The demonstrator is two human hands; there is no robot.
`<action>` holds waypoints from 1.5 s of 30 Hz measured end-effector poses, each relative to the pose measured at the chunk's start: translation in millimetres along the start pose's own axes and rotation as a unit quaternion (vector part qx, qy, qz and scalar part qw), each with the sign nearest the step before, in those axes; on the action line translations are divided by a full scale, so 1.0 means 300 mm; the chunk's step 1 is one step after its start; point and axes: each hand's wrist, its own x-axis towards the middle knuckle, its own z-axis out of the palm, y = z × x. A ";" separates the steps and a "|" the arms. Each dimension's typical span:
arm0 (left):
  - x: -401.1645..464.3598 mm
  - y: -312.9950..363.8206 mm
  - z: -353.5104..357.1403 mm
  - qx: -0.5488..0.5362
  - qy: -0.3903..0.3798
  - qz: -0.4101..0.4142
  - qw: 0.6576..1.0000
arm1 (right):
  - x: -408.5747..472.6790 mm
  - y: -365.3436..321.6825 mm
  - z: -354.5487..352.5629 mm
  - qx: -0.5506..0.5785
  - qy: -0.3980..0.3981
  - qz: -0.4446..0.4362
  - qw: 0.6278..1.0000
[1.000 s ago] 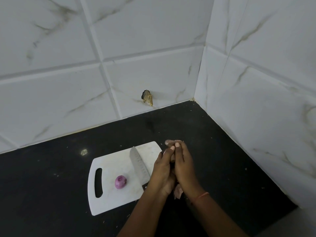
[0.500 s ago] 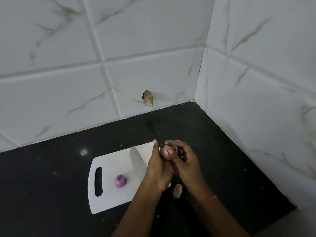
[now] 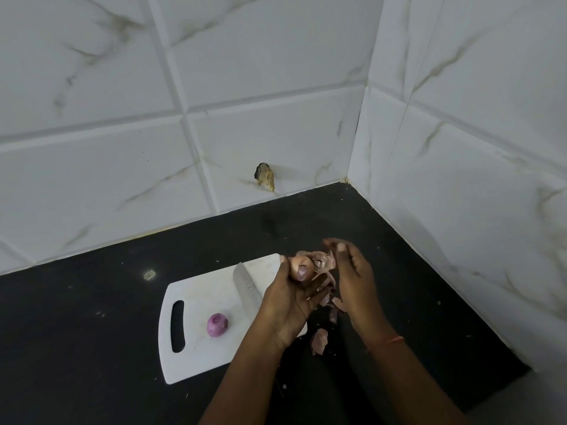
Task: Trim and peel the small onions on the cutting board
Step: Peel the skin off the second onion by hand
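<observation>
Left hand (image 3: 288,297) pinches onion (image 3: 300,265) above board (image 3: 211,305) edge; right hand (image 3: 352,282) pinching loose skin (image 3: 325,260). Risk: peel scatters on counter (image 3: 92,332), slick onion slips.

A small onion in pale pinkish-brown papery skin (image 3: 299,265) is held up above the right end of the cutting board, with loose flakes of its skin (image 3: 323,260) fanning out to its right. A second small onion, round, glossy purple and already peeled (image 3: 217,324), lies on the flat white plastic cutting board with a slotted handle (image 3: 196,305), near the board's middle and just right of the handle slot. More pinkish skin pieces (image 3: 319,341) lie on the dark counter just beside the board's right edge. A steel knife blade (image 3: 247,291) rests flat on the board, tip pointing away, above and right of the purple onion.
</observation>
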 end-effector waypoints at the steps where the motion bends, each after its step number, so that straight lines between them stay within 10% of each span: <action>1: 0.007 0.000 -0.004 0.005 0.002 0.004 1.000 | -0.007 -0.003 -0.007 -0.005 -0.030 -0.009 0.999; 15: -0.041 0.022 0.009 0.122 -0.052 0.039 0.990 | -0.055 -0.009 0.002 -0.028 -0.017 -0.114 0.993; 26: -0.081 0.032 0.033 0.217 -0.046 0.076 0.972 | -0.031 -0.018 -0.010 -0.271 -0.026 -0.156 0.949; 45: -0.088 0.048 0.046 0.258 -0.057 0.135 0.955 | -0.069 -0.065 -0.043 -0.115 -0.094 -0.191 0.970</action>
